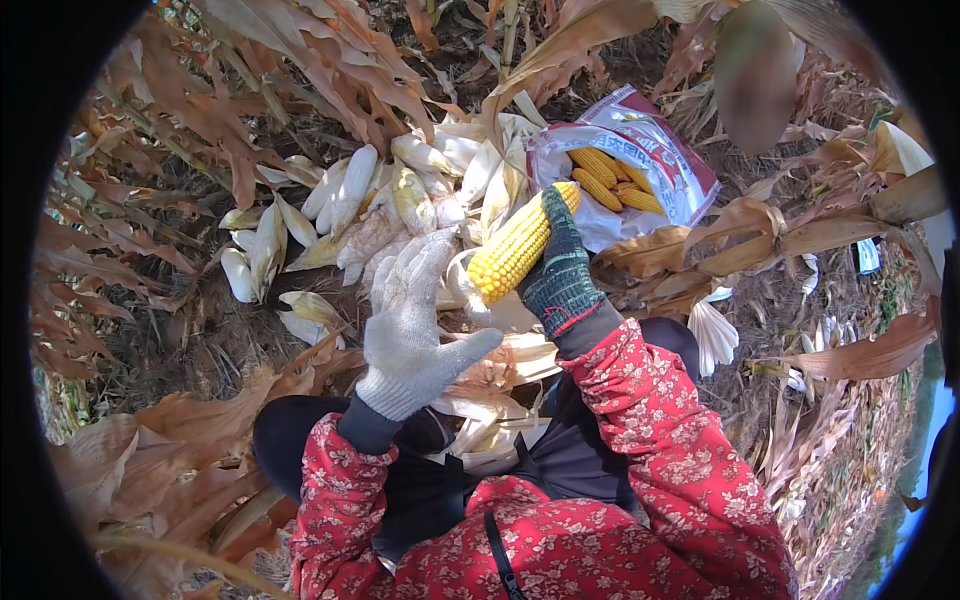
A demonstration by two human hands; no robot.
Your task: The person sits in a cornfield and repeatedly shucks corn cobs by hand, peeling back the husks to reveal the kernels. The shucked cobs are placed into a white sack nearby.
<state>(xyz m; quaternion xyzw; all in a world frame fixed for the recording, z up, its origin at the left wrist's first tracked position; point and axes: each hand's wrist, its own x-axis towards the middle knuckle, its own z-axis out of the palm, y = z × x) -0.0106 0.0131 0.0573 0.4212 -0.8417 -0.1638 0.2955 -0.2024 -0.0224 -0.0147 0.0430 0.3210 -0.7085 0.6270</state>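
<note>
My right hand [562,275], in a dark green knitted glove, is closed round a husked yellow ear of corn [510,250]. The ear is tilted, its tip pointing up and to the right. Just left of the ear, my left hand [415,325] wears a pale grey glove; its fingers are stretched and the thumb spread, holding nothing. Beyond the ear, a white and red printed sack [668,150] lies with its mouth toward me and several bare yellow ears [610,180] inside. A heap of unhusked corn ears [410,195] lies past my left hand.
Loose husks [490,400] lie between my legs. Dry brown corn stalks and leaves [290,60] crowd the far left, and others [830,235] bend in from the right. A single ear in its husk [265,245] lies at the heap's left edge on bare soil.
</note>
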